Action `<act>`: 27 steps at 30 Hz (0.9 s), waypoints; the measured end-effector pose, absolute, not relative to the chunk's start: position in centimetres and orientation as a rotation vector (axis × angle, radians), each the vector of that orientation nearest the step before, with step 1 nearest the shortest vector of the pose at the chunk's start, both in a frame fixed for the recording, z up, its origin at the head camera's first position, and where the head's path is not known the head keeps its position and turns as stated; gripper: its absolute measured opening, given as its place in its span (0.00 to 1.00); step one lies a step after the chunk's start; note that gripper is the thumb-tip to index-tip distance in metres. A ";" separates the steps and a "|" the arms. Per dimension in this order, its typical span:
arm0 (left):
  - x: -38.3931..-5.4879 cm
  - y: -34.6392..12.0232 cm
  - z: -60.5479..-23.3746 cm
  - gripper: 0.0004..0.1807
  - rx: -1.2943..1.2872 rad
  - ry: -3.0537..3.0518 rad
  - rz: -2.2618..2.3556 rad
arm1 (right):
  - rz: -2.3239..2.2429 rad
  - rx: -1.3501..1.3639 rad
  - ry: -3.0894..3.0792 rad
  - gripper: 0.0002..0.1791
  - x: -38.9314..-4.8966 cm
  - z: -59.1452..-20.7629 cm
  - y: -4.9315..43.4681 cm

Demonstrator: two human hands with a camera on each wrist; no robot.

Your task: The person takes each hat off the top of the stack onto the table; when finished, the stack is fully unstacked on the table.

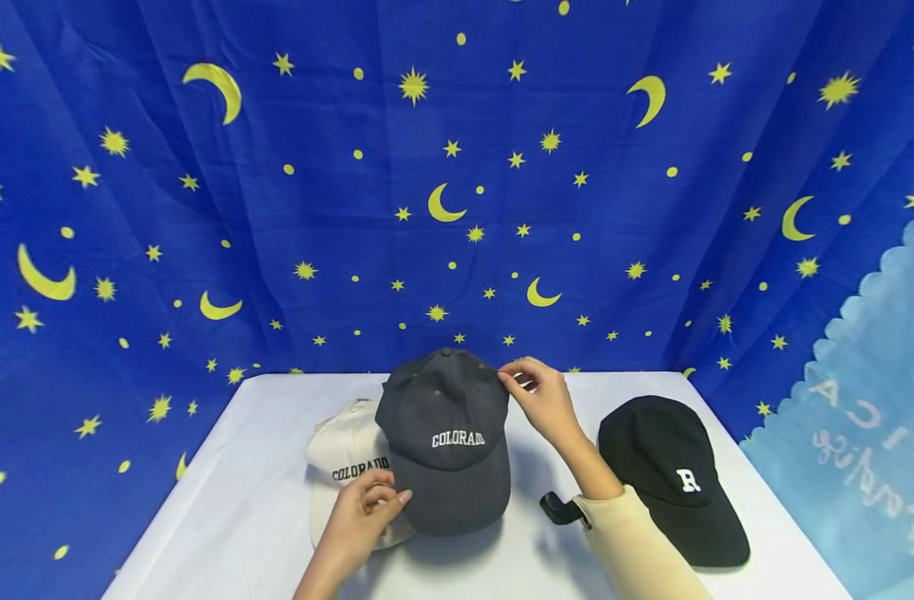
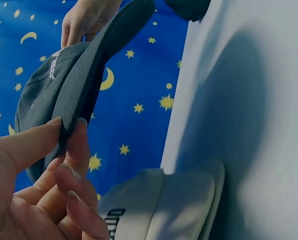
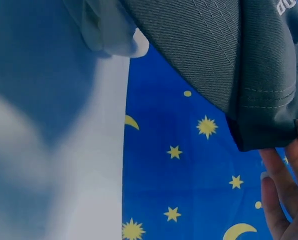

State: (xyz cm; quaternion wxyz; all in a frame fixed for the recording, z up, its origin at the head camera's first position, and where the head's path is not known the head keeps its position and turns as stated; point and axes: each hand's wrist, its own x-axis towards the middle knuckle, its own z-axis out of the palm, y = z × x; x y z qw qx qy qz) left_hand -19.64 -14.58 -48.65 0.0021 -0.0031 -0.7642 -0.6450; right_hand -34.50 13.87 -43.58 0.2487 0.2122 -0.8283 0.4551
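A dark grey baseball cap [image 1: 445, 417] lettered COLORADO is held up over the white table, its brim toward me. My left hand [image 1: 362, 517] pinches the brim's left edge between thumb and fingers, plain in the left wrist view, where the cap's brim [image 2: 84, 85] stands nearly on edge. At the crown's right side my right hand [image 1: 542, 400] grips the fabric with thumb and fingertips; in the right wrist view its fingers [image 3: 283, 185] sit at the cap's lower rim. Partly hidden behind the grey cap and my left hand lies a cream baseball cap [image 1: 344, 450], also lettered COLORADO.
A black baseball cap [image 1: 659, 458] with a white R lies on the right of the white table [image 1: 224, 500]. A black strap-like device [image 1: 561, 508] juts from my right sleeve. Blue cloth [image 1: 314, 208] with yellow moons and stars hangs behind; a light blue cloth [image 1: 876, 333] hangs at right.
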 end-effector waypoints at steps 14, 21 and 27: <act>-21.3 -12.7 -49.2 0.15 -0.224 -2.492 -1.986 | 1.250 0.507 -2.236 0.03 -34.4 -44.2 16.9; -21.8 -11.7 -49.4 0.15 -0.289 -2.505 -2.026 | 1.246 0.430 -2.267 0.03 -34.2 -45.0 18.8; -22.3 -10.5 -49.7 0.14 -0.341 -2.514 -2.048 | 1.234 0.401 -2.286 0.03 -34.1 -45.4 20.3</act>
